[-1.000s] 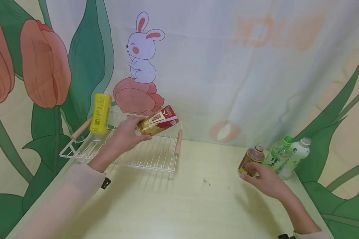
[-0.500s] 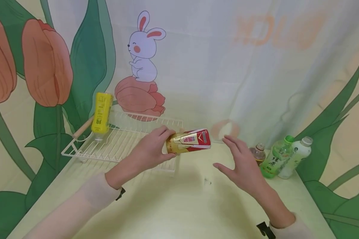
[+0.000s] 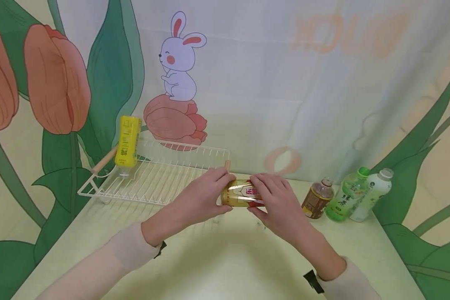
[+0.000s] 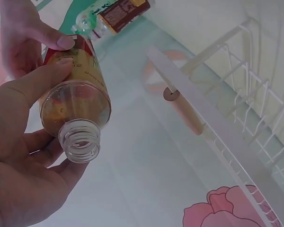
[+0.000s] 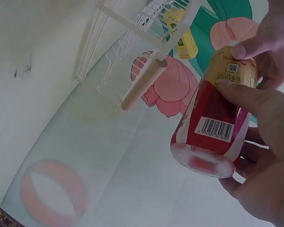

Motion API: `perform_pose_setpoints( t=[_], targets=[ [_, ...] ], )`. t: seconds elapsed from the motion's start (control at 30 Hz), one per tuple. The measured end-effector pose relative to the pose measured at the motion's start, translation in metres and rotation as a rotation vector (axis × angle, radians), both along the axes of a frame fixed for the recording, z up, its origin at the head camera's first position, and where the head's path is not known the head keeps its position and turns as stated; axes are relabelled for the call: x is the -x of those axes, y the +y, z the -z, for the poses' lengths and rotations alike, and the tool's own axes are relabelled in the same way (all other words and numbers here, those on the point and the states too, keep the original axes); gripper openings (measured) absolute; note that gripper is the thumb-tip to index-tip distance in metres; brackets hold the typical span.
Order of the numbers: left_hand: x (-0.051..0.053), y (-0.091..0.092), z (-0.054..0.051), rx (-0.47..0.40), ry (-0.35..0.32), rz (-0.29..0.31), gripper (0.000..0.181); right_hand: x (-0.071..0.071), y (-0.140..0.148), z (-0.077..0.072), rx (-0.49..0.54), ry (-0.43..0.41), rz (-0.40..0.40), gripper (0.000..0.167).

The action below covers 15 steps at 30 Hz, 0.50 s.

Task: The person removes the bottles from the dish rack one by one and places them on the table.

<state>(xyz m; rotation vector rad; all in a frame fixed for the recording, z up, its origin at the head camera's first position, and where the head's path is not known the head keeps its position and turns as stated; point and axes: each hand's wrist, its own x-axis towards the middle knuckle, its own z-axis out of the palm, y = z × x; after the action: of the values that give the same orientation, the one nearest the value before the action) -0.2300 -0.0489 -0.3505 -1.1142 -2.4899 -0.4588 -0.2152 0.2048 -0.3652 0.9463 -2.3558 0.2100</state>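
Observation:
A gold-and-red labelled drink bottle [image 3: 241, 193] lies sideways in the air, held between both hands above the table. My left hand [image 3: 198, 192] grips its neck end. Around the base end curls my right hand [image 3: 281, 204], covering much of the red part. In the left wrist view the bottle's threaded mouth [image 4: 80, 142] shows without a cap. A barcode [image 5: 214, 128] and the clear base appear in the right wrist view. Left of the hands stands a white wire dish rack [image 4: 217, 127] with wooden handles [image 3: 106, 161]. A yellow bottle [image 3: 127, 141] is upside down in it.
At the right of the pale table [image 3: 225, 266] stand a brown-labelled bottle without a cap [image 3: 316, 202], a green-capped tea bottle [image 3: 346, 196] and a white bottle [image 3: 376, 191]. A printed curtain [image 3: 255, 83] hangs behind.
My left hand has carried the gold-and-red bottle rightward from above the rack. My right hand has left the brown-labelled bottle, moved left and taken hold of the gold-and-red bottle's base end.

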Motion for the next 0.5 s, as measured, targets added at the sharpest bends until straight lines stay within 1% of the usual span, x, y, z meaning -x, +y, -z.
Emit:
perform_pose_setpoints(
  t=[0.17, 0.33, 0.4, 0.5],
  targets=[
    [-0.004, 0.003, 0.005, 0.012, 0.017, 0.005, 0.066, -0.002, -0.001, 0.005, -0.022, -0.013, 0.019, 0.081],
    [-0.005, 0.007, 0.013, 0.040, 0.042, -0.002, 0.065, -0.004, 0.000, 0.009, -0.063, -0.040, 0.062, 0.081],
    [-0.005, 0.008, 0.014, 0.054, 0.050, -0.012, 0.066, -0.004, 0.001, 0.010, -0.077, -0.049, 0.077, 0.081],
    [-0.005, 0.008, 0.013, 0.066, 0.046, -0.027, 0.068, -0.005, 0.002, 0.010, -0.079, -0.058, 0.080, 0.081]
  ],
)
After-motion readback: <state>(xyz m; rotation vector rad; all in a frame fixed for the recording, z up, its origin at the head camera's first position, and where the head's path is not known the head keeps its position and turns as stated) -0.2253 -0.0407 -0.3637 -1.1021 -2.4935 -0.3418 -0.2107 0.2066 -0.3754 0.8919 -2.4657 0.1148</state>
